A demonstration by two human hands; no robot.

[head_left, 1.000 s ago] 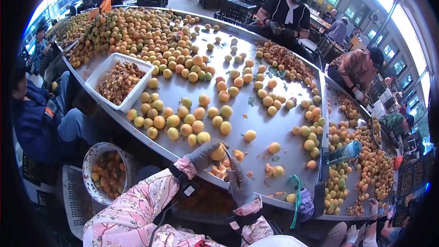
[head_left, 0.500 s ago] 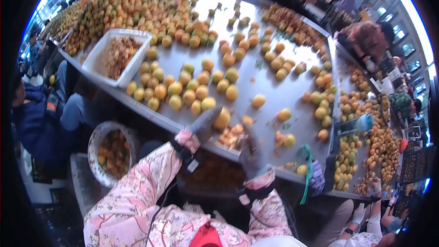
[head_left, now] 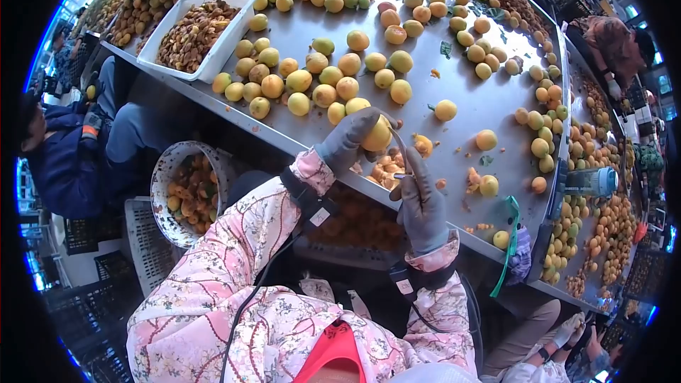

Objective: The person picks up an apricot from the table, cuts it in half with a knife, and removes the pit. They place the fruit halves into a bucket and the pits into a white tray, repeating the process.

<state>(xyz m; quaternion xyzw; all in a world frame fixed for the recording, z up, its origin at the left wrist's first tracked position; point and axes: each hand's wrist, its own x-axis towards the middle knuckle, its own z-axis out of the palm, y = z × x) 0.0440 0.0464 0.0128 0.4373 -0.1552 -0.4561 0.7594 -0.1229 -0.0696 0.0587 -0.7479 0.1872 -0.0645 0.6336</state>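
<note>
Right of the white tub (head_left: 246, 20), the left hand (head_left: 342, 143) has its fingers curled round a yellow fruit (head_left: 377, 136) beside the right hand (head_left: 424, 207), partly closed on a slim tool (head_left: 399, 176), apparently mid-work that calls for a steady hold.

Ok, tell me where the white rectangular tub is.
In the head view, the white rectangular tub sits at upper left on the metal table, by its near edge, with loose fruit just to its right.
</note>
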